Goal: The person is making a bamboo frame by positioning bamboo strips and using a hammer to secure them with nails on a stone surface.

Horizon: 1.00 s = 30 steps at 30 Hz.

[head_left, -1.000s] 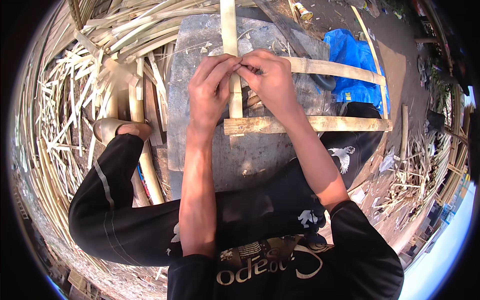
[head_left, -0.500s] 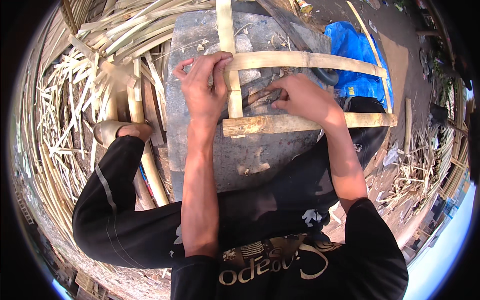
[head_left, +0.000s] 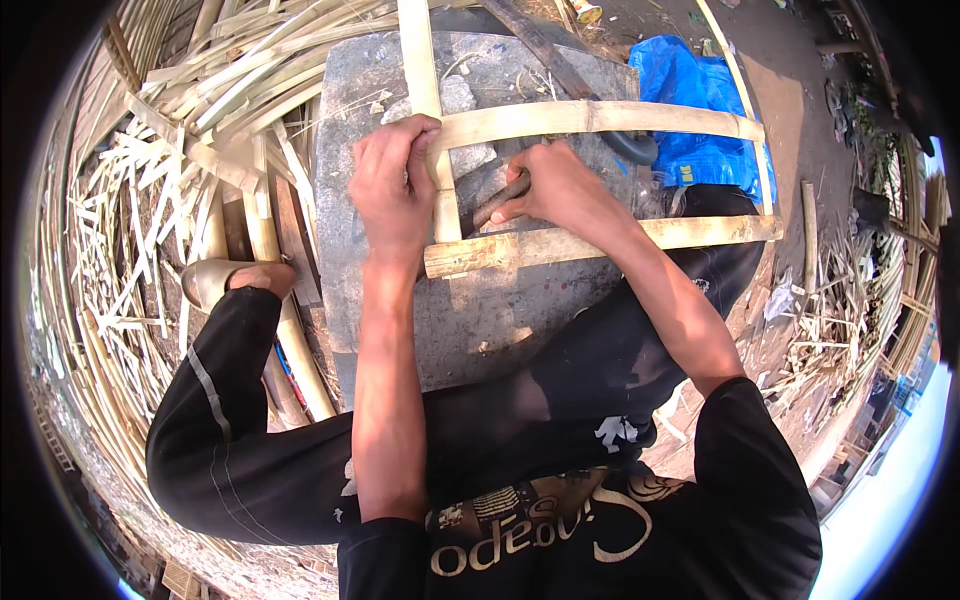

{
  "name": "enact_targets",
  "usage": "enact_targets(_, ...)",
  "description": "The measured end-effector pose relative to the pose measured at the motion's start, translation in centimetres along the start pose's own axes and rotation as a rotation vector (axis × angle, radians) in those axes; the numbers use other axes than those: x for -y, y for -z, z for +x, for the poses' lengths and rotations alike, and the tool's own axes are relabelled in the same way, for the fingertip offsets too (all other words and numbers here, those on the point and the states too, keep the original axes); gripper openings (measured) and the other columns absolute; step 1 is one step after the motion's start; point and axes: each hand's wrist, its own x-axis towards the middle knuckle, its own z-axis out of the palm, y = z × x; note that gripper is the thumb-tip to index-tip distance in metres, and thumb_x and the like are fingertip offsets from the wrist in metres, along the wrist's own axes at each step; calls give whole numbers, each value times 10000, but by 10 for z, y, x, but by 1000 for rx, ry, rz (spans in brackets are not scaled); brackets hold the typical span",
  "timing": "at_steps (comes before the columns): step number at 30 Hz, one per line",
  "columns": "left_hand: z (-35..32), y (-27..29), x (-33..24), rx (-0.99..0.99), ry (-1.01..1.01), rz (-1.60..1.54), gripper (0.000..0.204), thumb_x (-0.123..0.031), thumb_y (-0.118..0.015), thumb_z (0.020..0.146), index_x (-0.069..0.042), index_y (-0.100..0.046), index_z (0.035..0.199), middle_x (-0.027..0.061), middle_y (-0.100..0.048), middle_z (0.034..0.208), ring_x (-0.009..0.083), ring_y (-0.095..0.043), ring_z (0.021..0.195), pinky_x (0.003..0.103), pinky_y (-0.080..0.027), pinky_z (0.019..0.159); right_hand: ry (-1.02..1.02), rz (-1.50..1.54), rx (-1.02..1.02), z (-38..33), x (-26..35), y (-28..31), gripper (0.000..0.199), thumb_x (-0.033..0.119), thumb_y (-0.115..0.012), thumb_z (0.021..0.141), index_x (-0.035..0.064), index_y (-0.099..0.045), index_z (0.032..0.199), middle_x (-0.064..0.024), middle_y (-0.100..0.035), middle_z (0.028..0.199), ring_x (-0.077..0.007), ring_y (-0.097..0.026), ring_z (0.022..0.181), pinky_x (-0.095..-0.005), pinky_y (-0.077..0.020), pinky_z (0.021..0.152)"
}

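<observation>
A bamboo frame lies over a worn grey block: a thick bamboo bar [head_left: 600, 243] at the near side, a flat crosswise bamboo strip [head_left: 600, 116] beyond it, and an upright bamboo slat [head_left: 420, 60] on the left. My left hand [head_left: 393, 185] is closed on the crosswise strip's left end, where it meets the slat. Inside the frame, my right hand [head_left: 560, 190] is wrapped round a brown wooden-handled tool [head_left: 497, 203], which slants down-left toward the foot of the slat. The tool's working end cannot be made out.
The grey block [head_left: 470, 345] lies under the frame, beside my bent legs. Bamboo strips and shavings [head_left: 130, 220] pile up on the left, more at right. A blue plastic sheet [head_left: 690, 100] lies far right. A dark bar [head_left: 540, 45] rests across the block's far edge.
My right hand has drawn left with the tool, whose handle now tilts more steeply toward the slat's foot. The frame, block and left hand appear slightly further left in view.
</observation>
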Motion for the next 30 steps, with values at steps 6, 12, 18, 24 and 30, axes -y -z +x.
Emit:
enact_targets(6, 2, 0, 2, 34, -6, -34, 160, 43, -674, 870, -65, -692, 986, 80, -709, 930, 265, -674, 871, 366, -498, 792, -247, 5, 30, -5, 1, 17, 562, 509, -897, 672, -19, -771, 817, -177, -645, 609, -264, -675, 598, -380, -520, 628)
enact_targets(12, 4, -2, 1, 33, -16, -30, 129, 25, -684, 891, -57, -700, 989, 84, -714, 929, 256, -674, 831, 351, -519, 761, -130, 118, -172, -16, -23, 12, 377, 358, -870, 740, 2, -761, 797, -175, -690, 699, -258, -693, 655, -361, -526, 651)
enact_targets(18, 5, -2, 2, 25, -27, -37, 127, 26, -683, 888, -50, -698, 989, 88, -715, 927, 259, -672, 823, 344, -511, 761, 21, 171, -202, -23, -14, 11, 245, 203, -741, 864, -12, -722, 978, -226, -715, 866, -385, -706, 815, -436, -532, 769)
enact_targets(24, 3, 1, 3, 23, -4, -61, 124, 23, -676, 887, -59, -698, 978, 76, -714, 912, 248, -679, 822, 341, -499, 770, 90, 58, 117, -132, 71, 27, 260, 108, -640, 914, 53, -638, 1168, -199, -679, 744, -341, -706, 663, -451, -547, 602)
enact_targets(30, 9, 2, 1, 43, 76, -104, 127, 2, -685, 884, -75, -710, 981, 69, -716, 883, 247, -686, 792, 349, -520, 724, 254, -417, -15, -103, 30, -92, 608, 62, -621, 834, 133, -482, 1421, -173, -633, 999, -351, -694, 851, -442, -579, 618)
